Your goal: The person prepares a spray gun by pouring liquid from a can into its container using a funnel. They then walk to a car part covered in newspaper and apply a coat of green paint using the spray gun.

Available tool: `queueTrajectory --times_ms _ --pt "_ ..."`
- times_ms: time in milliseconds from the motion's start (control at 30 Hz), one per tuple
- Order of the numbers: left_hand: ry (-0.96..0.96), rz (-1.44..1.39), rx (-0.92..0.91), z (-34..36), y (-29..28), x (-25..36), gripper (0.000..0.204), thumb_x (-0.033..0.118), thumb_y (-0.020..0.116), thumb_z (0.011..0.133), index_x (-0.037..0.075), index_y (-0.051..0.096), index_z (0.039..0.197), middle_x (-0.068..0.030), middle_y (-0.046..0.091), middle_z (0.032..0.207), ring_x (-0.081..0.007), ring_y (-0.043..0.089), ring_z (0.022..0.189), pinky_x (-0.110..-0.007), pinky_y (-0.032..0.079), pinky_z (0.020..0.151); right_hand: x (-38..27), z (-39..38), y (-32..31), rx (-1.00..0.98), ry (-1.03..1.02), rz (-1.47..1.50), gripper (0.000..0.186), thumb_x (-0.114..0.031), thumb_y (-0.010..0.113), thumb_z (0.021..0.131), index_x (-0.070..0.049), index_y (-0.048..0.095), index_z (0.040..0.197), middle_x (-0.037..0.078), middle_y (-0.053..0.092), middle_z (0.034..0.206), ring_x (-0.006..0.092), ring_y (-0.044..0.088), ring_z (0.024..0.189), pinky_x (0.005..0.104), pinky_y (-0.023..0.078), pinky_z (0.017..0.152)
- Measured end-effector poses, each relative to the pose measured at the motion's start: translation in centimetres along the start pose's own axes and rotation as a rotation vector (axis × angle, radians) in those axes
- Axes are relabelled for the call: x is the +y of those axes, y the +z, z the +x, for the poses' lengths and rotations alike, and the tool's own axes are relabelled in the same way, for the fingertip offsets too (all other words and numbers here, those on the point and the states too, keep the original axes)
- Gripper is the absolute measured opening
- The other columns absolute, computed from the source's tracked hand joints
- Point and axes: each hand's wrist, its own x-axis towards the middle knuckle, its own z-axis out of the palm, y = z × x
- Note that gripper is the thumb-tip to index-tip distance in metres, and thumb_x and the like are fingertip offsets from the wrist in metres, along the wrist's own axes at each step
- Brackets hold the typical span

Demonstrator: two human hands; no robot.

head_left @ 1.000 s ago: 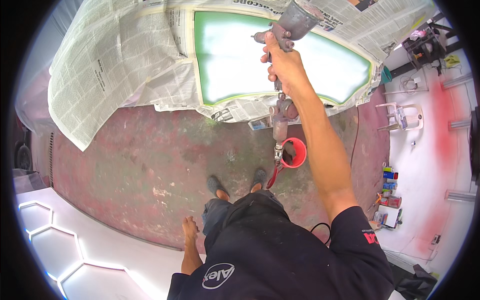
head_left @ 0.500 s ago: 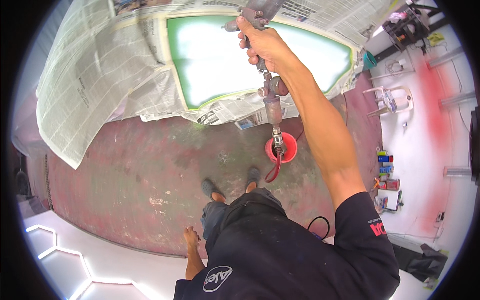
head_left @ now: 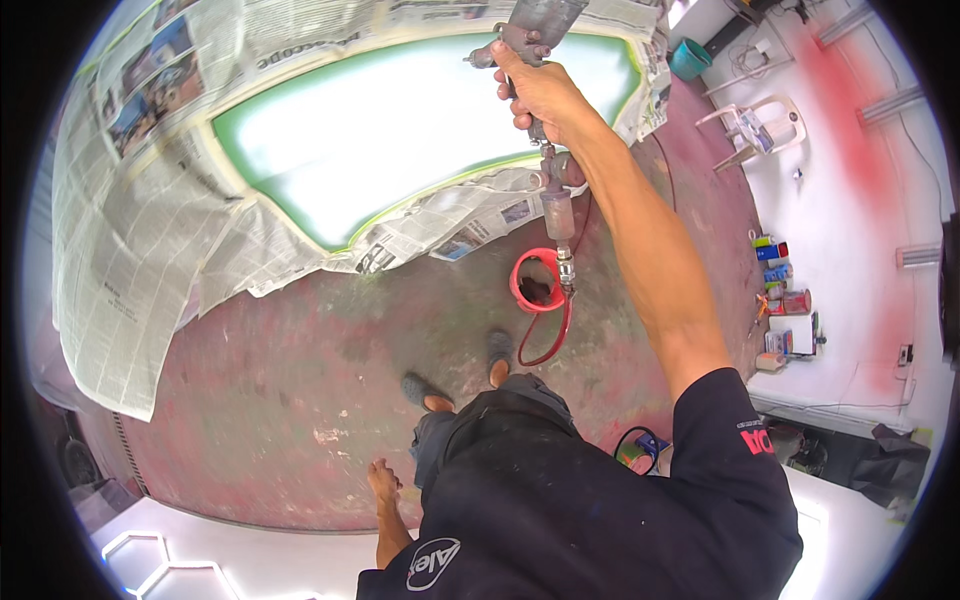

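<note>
Right hand [head_left: 545, 96], wrapped round spray gun [head_left: 522, 44], is further right along panel [head_left: 370, 125], likely mid-pass; left hand [head_left: 383, 482] half-curled, looks empty.

a spray-painting workshop, by the look of it: at twelve o'clock a spray gun [head_left: 518, 42] with a red hose [head_left: 561, 335] hanging below it shows against a white panel [head_left: 400, 120] with green edges, and newspaper [head_left: 150, 260] surrounds that panel from nine o'clock round to one. the floor [head_left: 290, 390] in the middle is blotched with red, the white wall [head_left: 840, 260] at two o'clock carries a broad red haze [head_left: 840, 110], tins [head_left: 797, 301] and boxes [head_left: 772, 253] line its foot at three, and glowing hexagon lights [head_left: 195, 565] sit at eight
</note>
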Motion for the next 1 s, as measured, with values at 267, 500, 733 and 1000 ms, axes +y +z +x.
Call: queueTrajectory --times_ms 267,500,733,1000 --pt "0.014 0.046 -0.022 -2.2 4.0 1.8 0.020 0.026 0.049 0.104 0.008 0.055 0.112 0.0012 0.037 0.060 -0.0118 0.037 0.042 -0.030 0.031 0.037 1.8 2.5 -9.4 0.069 0.032 0.041 0.060 -0.058 0.068 0.100 0.002 0.061 0.099 0.006 0.058 0.081 0.0084 0.041 0.051 0.0264 0.038 0.043" --pt "0.024 0.096 -0.021 -3.4 6.6 1.7 0.020 0.027 0.050 0.104 0.008 0.054 0.108 -0.0002 0.040 0.060 -0.0135 0.039 0.041 -0.032 0.032 0.035 2.7 4.4 -17.4 0.140 0.041 0.067 0.057 -0.056 0.067 0.100 0.001 0.061 0.098 0.006 0.057 0.081 0.0082 0.041 0.051 0.0263 0.036 0.043" --pt "0.052 0.144 -0.002 -5.5 9.6 3.4 0.022 0.030 0.050 0.104 0.008 0.054 0.108 0.0006 0.039 0.060 -0.0116 0.039 0.040 -0.030 0.030 0.035 3.5 5.6 -24.0 0.242 0.043 0.070 0.059 -0.058 0.067 0.100 0.001 0.062 0.098 0.005 0.057 0.081 0.0083 0.040 0.052 0.0265 0.035 0.044" --pt "0.025 0.188 -0.001 -6.8 11.4 5.4 0.024 0.030 0.047 0.104 0.008 0.055 0.112 0.0005 0.040 0.062 -0.0109 0.038 0.042 -0.029 0.030 0.036 5.5 6.6 -30.2 0.367 0.057 0.122 0.052 -0.052 0.066 0.102 -0.001 0.063 0.100 0.006 0.061 0.082 0.0087 0.039 0.053 0.0262 0.035 0.044"
